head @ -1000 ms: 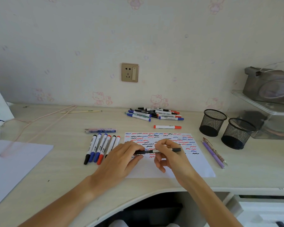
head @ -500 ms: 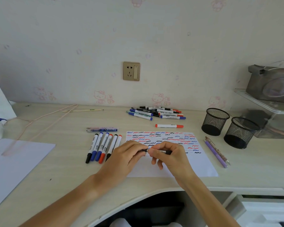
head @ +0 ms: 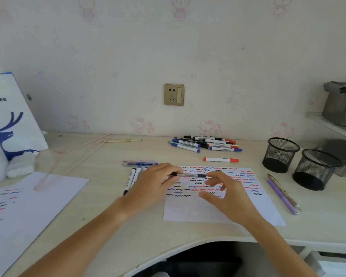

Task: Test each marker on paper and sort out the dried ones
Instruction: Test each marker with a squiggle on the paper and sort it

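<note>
Gripping the black marker (head: 190,175) alone at frame centre, left hand (head: 155,185) keeps it; right hand (head: 226,193) has let go, fingers spread — recapped, ready for sorting.

It looked like a home study corner, likely a child's room: cartoon-kitten wallpaper (head: 207,125) rose behind a pale wooden desk (head: 92,156), a wall socket (head: 174,94) above its far edge, mesh pen cups (head: 280,154) near its right edge.
</note>
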